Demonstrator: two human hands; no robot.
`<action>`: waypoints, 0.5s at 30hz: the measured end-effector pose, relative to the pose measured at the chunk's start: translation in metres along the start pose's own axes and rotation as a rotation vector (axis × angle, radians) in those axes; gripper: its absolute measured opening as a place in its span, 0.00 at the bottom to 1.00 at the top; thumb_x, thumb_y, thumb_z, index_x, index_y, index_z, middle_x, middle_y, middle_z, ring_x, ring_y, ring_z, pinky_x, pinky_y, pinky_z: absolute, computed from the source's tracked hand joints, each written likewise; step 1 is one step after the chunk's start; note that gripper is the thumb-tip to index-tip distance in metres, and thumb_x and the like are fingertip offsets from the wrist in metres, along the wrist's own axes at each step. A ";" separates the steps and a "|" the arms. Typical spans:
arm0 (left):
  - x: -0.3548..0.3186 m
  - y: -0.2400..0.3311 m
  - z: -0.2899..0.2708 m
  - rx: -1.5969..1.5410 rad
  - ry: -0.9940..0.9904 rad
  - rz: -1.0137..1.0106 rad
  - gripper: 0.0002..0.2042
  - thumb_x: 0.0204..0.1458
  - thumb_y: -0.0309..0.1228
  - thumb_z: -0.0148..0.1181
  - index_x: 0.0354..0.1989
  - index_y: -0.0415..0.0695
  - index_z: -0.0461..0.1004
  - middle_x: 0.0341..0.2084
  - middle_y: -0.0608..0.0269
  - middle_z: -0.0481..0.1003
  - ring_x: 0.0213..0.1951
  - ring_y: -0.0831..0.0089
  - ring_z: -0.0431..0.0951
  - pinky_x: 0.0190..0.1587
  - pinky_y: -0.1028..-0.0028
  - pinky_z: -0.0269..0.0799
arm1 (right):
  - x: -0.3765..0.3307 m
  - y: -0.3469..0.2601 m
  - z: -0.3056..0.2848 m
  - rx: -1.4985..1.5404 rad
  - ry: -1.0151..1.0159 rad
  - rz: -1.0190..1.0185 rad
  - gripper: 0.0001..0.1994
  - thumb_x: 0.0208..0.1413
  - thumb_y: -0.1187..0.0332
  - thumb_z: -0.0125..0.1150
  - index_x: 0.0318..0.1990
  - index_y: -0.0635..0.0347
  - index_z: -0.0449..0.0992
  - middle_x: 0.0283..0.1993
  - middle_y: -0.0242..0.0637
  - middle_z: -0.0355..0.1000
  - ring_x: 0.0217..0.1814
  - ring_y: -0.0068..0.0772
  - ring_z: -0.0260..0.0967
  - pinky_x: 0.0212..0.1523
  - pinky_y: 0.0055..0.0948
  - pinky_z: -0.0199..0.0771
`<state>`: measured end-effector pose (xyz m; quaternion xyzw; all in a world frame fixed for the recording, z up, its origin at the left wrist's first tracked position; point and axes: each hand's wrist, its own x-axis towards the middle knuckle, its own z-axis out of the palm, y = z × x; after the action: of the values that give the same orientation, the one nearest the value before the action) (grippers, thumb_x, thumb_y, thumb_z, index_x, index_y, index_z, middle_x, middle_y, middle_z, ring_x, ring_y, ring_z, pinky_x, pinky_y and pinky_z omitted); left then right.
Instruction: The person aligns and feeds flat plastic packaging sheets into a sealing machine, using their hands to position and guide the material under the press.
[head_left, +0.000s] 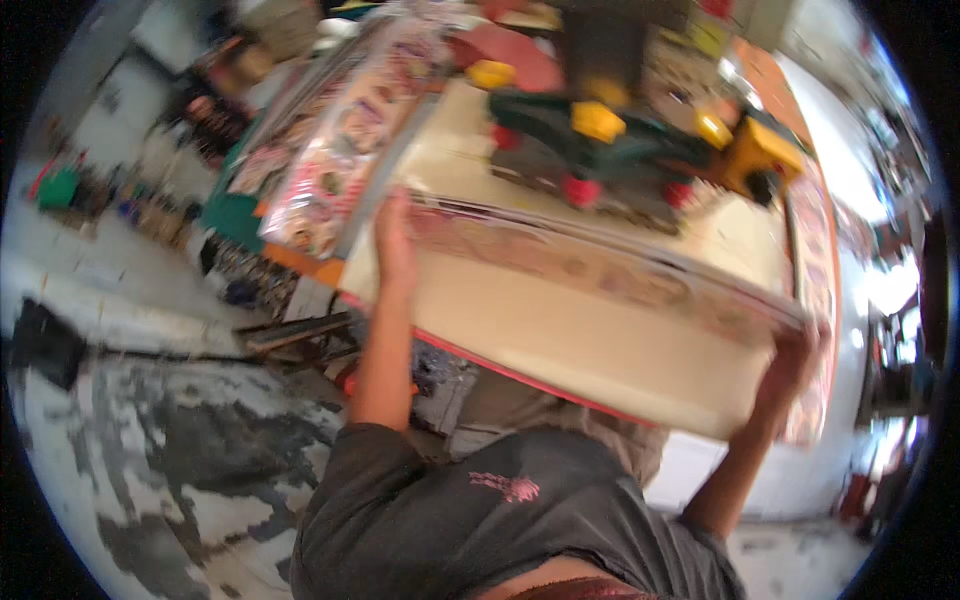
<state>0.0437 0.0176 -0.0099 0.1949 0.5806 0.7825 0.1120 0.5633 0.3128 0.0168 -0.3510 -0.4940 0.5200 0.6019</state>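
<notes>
A long, partly see-through printed strip (580, 265) with a dark far edge stretches between my hands, above a cream work surface (560, 345) with a red front edge. At the strip's left end is my left hand (396, 235), closed on it, with its fingers smeared by motion. Lower and to the right, my right hand (798, 352) is closed round the other end, the fingers bent. Just beyond the strip stands a dark green machine head (640, 145) with yellow and red knobs. Whether the strip touches the surface, I cannot tell.
Glossy printed sheets (335, 165) lie in a stack left of the work surface, and more printed sheets (815, 250) lie along its right side. A yellow box-shaped part (765, 155) sits at the machine's right. Clutter lines the worn floor (200, 450) at left.
</notes>
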 end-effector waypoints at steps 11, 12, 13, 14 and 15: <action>-0.008 0.071 0.031 -0.025 -0.213 0.159 0.10 0.64 0.34 0.63 0.44 0.38 0.78 0.37 0.67 0.80 0.41 0.82 0.77 0.48 0.78 0.71 | 0.006 -0.004 -0.015 0.070 -0.042 0.037 0.17 0.71 0.58 0.56 0.56 0.61 0.76 0.43 0.28 0.71 0.44 0.20 0.65 0.47 0.24 0.63; -0.006 0.075 0.033 0.050 -0.233 0.212 0.10 0.63 0.33 0.65 0.43 0.38 0.78 0.37 0.67 0.80 0.40 0.82 0.77 0.47 0.79 0.72 | 0.007 -0.001 -0.016 0.065 -0.012 0.043 0.17 0.71 0.59 0.55 0.57 0.61 0.76 0.44 0.28 0.72 0.45 0.20 0.66 0.48 0.24 0.64; -0.006 0.079 0.033 0.039 -0.242 0.191 0.10 0.63 0.33 0.65 0.43 0.38 0.78 0.37 0.67 0.80 0.40 0.82 0.77 0.47 0.79 0.72 | 0.007 0.003 -0.018 0.049 0.017 0.056 0.17 0.71 0.59 0.55 0.57 0.61 0.76 0.45 0.28 0.72 0.46 0.20 0.67 0.48 0.25 0.65; -0.005 0.085 0.032 0.158 -0.298 0.168 0.08 0.62 0.30 0.65 0.43 0.39 0.79 0.35 0.68 0.80 0.39 0.81 0.78 0.45 0.80 0.72 | 0.009 0.007 -0.029 0.085 -0.076 0.053 0.17 0.72 0.60 0.55 0.59 0.61 0.75 0.52 0.34 0.75 0.53 0.26 0.72 0.53 0.27 0.70; -0.001 0.089 0.026 0.281 -0.350 0.152 0.06 0.61 0.27 0.64 0.43 0.40 0.79 0.34 0.68 0.79 0.39 0.81 0.78 0.44 0.80 0.72 | 0.012 0.007 -0.027 0.090 -0.136 0.019 0.14 0.72 0.61 0.55 0.56 0.60 0.76 0.50 0.33 0.76 0.51 0.25 0.72 0.53 0.27 0.70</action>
<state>0.0608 0.0131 0.0812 0.3845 0.6392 0.6545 0.1235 0.5865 0.3282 0.0058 -0.2923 -0.5066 0.5701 0.5771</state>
